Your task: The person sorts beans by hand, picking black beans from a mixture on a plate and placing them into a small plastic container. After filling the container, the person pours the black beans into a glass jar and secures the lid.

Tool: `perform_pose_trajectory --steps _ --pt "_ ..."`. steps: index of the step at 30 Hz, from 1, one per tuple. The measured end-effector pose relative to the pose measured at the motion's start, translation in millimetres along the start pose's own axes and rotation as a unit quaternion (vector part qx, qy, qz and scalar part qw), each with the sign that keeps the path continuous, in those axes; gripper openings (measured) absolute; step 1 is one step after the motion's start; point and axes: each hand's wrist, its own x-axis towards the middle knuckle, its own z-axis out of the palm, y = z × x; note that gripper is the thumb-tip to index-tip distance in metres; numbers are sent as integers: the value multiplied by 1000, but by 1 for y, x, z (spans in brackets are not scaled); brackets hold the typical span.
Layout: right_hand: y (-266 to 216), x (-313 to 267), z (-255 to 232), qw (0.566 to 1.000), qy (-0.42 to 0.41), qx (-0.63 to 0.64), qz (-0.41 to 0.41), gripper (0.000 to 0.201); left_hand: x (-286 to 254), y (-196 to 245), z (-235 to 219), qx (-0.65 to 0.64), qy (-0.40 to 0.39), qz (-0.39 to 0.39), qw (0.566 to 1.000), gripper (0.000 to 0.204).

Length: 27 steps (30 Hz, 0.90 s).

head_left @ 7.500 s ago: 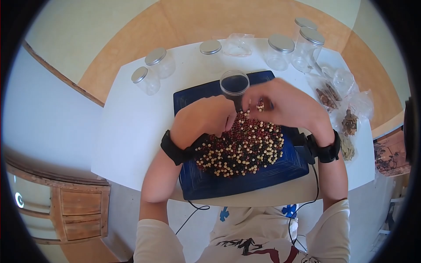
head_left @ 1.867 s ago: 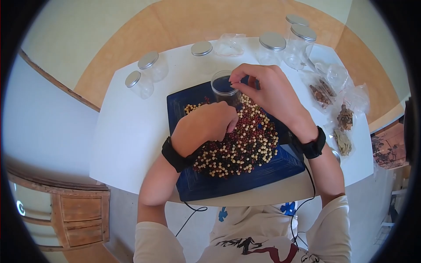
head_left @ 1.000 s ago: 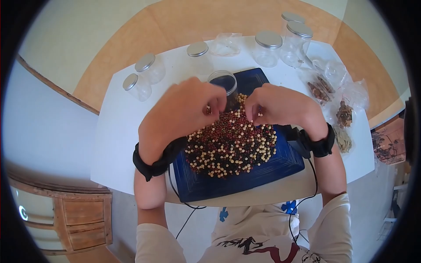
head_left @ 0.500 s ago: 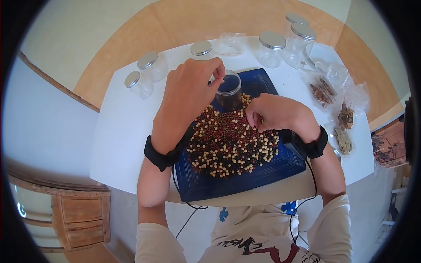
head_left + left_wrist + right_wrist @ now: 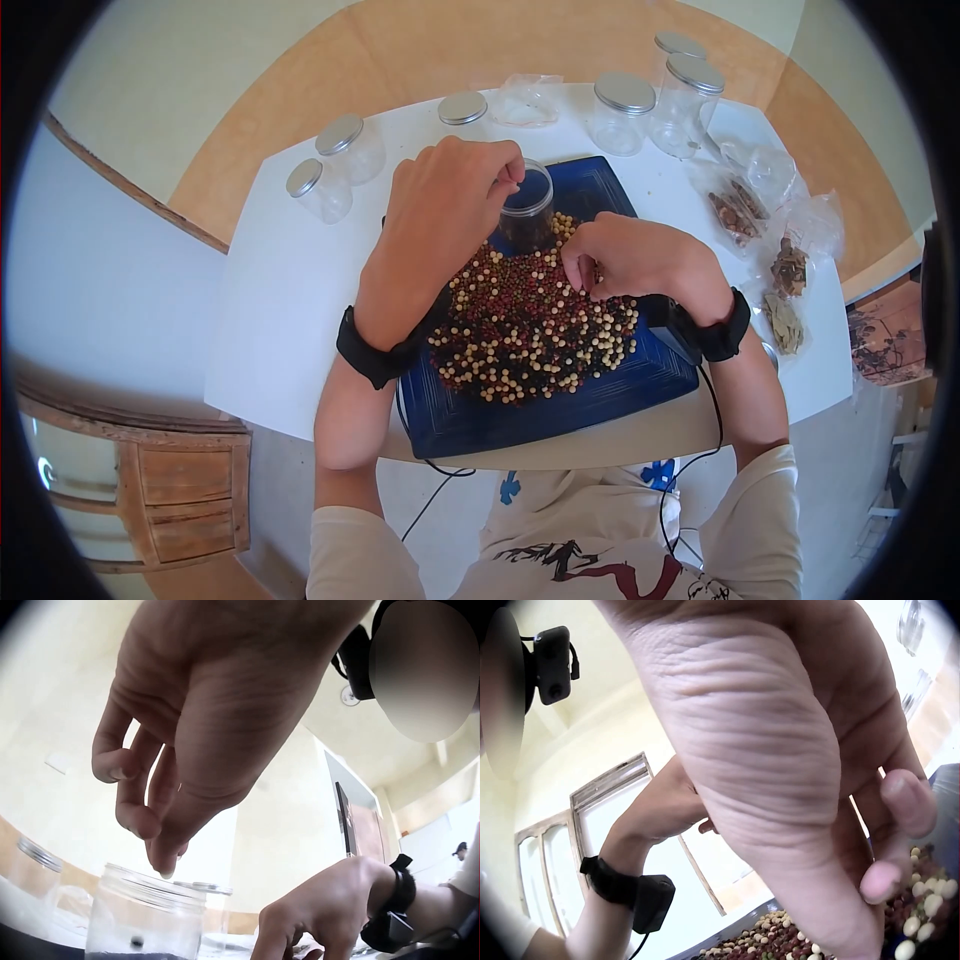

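Note:
On a blue tray [image 5: 470,425] lies a wide pile of mixed dark, red and cream beans [image 5: 530,335]. A clear lidless jar [image 5: 527,212] stands upright at the pile's far side. My left hand [image 5: 440,205] hangs over the jar's left rim, fingers loosely bent and pointing down. In the left wrist view, that hand [image 5: 202,727] shows no item at its fingertips, and a small dark bean [image 5: 136,943] is inside the jar [image 5: 142,915]. My right hand [image 5: 650,260] reaches down to the pile's right part, fingers bent; the right wrist view hides its index fingertip behind the thumb.
Several silver-lidded clear jars [image 5: 622,125] stand along the back of the white table [image 5: 290,340]. A crumpled plastic bag [image 5: 525,100] lies among them. At the right are bags with dried brown pieces [image 5: 790,270] and pale leaves [image 5: 784,325]. Cables hang at the front edge.
My left hand has risen from above the beans to the jar, drifting slightly right over its rim. My right hand has stayed near the pile's right part, shifting only slightly.

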Motion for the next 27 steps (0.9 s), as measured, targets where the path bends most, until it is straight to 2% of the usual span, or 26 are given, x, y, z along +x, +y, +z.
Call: perform_pose_trajectory --steps 6,9,11,12,13,14,15,16,17,19,21,23,27 --pt "-2 -1 3 1000 13 7 -3 17 -1 4 -3 -19 16 -1 1000 8" --pt "-5 -1 1 1000 4 -9 3 16 -4 8 -13 -59 -25 0 998 8" --pt "-6 -3 -6 1000 5 14 -10 15 -9 11 -19 -86 -141 3 986 10" --pt "-8 -4 -10 999 6 38 -24 15 -12 11 -18 -86 -141 1 986 10" --pt "-10 -6 -14 999 5 37 -24 15 -15 8 -14 -91 -204 32 974 11" --pt "-13 -9 -19 995 72 41 -57 14 -19 6 -10 -95 -266 62 957 12" --pt "-14 -9 -21 985 140 45 -90 13 -22 5 -5 -95 -265 61 957 12" --pt "-15 -6 -21 967 216 26 -129 10 -24 5 3 -94 -303 52 947 8" --pt "-20 -6 -22 967 216 26 -129 10 -26 5 10 -92 -340 43 935 5" --pt "-34 -6 -25 936 345 0 -65 12 -31 4 23 -100 -315 59 942 6" --pt "-33 -1 -20 926 371 14 -59 11 -32 8 28 -63 -310 33 948 7" --pt "-27 7 -11 902 423 -8 -86 13 -31 7 32 -67 -317 33 946 7" --pt "-29 6 -9 902 426 -26 -65 14 -31 7 32 -95 -323 32 941 7"
